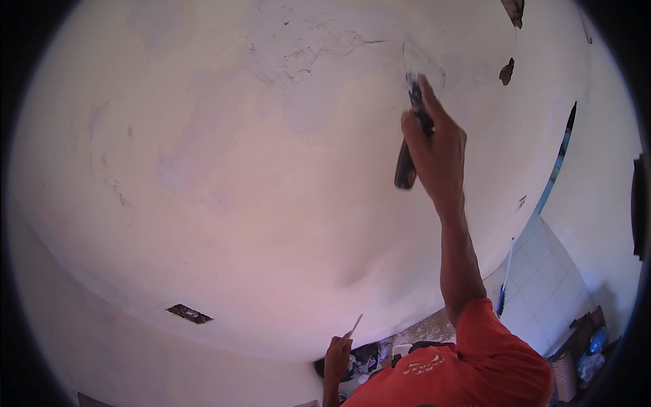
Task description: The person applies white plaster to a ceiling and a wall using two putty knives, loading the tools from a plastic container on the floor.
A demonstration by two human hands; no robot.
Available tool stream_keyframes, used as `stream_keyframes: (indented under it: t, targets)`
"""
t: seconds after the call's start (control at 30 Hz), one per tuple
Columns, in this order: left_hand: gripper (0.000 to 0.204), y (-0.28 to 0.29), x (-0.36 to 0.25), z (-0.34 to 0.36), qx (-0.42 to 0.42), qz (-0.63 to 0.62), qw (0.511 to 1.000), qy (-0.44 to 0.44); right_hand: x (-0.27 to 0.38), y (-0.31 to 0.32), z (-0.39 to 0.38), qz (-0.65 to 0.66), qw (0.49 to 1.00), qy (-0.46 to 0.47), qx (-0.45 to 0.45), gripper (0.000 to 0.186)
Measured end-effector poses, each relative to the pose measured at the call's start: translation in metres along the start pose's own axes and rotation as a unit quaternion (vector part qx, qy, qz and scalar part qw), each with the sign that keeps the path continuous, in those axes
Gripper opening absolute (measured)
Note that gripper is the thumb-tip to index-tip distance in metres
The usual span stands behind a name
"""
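Note:
My right hand (pixel 437 146) is raised against the pale wall (pixel 271 224), wrapped round the dark handle of a putty knife (pixel 407 159). The knife's broad blade points up and lies at the wall surface, blurred and partly see-through to the eye. Just left of it is a rough, cracked patch of grey filler (pixel 305 51). Down low, near my body, my left hand (pixel 336 359) is closed round a thin, light, flat tool (pixel 356 325). That tool shows edge-on, so its exact kind cannot be made out.
Broken holes (pixel 506 71) mark the wall at upper right, and a rectangular recess (pixel 190 313) sits low left. A long pole (pixel 507 275) leans by white tiles (pixel 542 264). Bags and other items (pixel 591 363) lie at lower right; clutter (pixel 366 359) lies beside my left hand.

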State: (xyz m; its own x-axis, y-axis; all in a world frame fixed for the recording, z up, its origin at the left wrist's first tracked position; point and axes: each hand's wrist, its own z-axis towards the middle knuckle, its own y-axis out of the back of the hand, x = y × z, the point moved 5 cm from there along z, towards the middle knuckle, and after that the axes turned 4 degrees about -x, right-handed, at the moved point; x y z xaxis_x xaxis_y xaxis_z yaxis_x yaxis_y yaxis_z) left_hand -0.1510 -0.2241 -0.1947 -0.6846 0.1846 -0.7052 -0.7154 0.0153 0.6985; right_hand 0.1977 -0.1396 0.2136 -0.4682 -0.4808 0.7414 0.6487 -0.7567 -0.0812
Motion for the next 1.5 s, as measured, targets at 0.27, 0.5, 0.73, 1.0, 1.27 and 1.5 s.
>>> stream_keyframes:
  t: [0.27,0.5,0.73,1.0,1.27,1.5]
  targets:
    - [0.030,0.000,-0.008,0.003,-0.004,-0.012,1.000,-0.013,0.009,-0.064,-0.064,-0.159,0.968,0.175,0.082,0.065]
    - [0.029,0.000,-0.004,0.003,-0.012,-0.009,1.000,0.000,-0.015,-0.008,-0.034,-0.055,0.992,0.109,0.044,0.058]
    - [0.030,-0.005,-0.002,0.003,-0.003,-0.012,1.000,-0.007,0.013,-0.058,-0.021,-0.098,0.966,0.235,-0.031,0.063]
    - [0.029,0.001,-0.011,0.009,-0.017,-0.003,1.000,-0.016,-0.015,-0.026,-0.071,-0.117,0.947,0.288,0.086,0.062]
    - [0.029,-0.004,-0.006,0.005,-0.003,0.018,1.000,0.007,0.007,-0.047,-0.008,-0.071,0.978,0.197,-0.010,0.058]
    - [0.029,-0.004,-0.012,0.005,-0.017,-0.003,1.000,-0.010,-0.013,-0.079,-0.133,-0.191,0.934,0.223,0.206,0.077]
